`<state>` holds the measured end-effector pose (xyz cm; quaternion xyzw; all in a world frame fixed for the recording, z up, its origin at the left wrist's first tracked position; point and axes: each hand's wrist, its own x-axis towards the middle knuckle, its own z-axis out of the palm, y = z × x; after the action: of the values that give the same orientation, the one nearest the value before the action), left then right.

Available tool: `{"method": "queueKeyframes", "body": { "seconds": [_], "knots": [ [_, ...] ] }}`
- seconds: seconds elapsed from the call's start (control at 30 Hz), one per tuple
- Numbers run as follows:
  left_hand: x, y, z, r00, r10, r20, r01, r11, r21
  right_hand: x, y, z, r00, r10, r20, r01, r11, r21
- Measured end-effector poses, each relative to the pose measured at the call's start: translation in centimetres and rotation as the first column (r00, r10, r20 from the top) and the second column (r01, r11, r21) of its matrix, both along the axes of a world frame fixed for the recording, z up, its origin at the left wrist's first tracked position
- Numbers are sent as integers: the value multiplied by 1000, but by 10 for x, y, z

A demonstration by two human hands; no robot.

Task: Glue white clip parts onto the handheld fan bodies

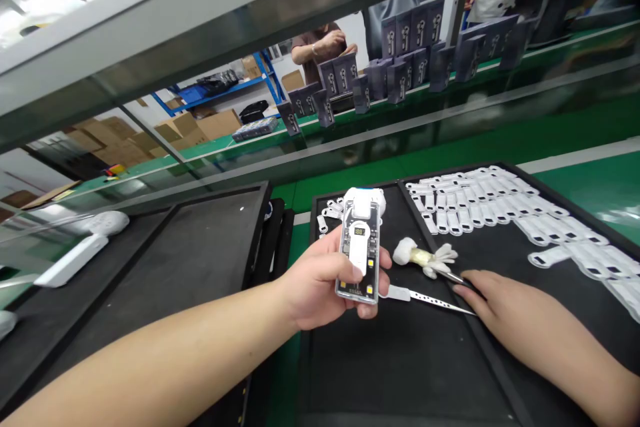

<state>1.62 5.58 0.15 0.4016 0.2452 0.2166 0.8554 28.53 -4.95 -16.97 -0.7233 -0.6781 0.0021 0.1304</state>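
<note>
My left hand (pixel 325 280) is closed around a small handheld device (pixel 361 253) with a clear casing, held upright over the tray. A small lit display sits in its white centre strip, and my thumb presses on that strip. My right hand (pixel 493 297) pinches a thin metal rod (pixel 453 276). At the rod's far end is a white cloth bundle (pixel 421 257) bound with yellowish tape, its fringe pointing toward my fingers. Between my hands, a pointed strip with holes (pixel 434 301) and a white end lies on the black tray (pixel 395 367).
Rows of white parts (pixel 480 203) with dark windows fill the tray's back right. Small white pieces (pixel 327 210) lie behind the device. Another black tray (pixel 200 273) stands left, bearing a white device (pixel 73 260). Dark printed boxes (pixel 400 73) line the shelf; a person (pixel 320 47) works beyond.
</note>
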Motion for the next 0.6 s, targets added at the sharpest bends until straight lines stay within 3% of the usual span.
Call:
{"method": "queueKeyframes", "body": {
  "seconds": [0.1,0.37,0.6],
  "knots": [
    [0,-2,3,1000,0,3,0,999,-39,0,0,1,1000,2,-12,-2,1000,7],
    [-6,3,1,988,-117,105,134,975,-177,-1,0,1,1000,2,0,-2,1000,27],
    [-2,-1,2,998,-68,-12,67,995,-75,0,-1,-3,1000,1,12,-1,1000,19]
  ]
}}
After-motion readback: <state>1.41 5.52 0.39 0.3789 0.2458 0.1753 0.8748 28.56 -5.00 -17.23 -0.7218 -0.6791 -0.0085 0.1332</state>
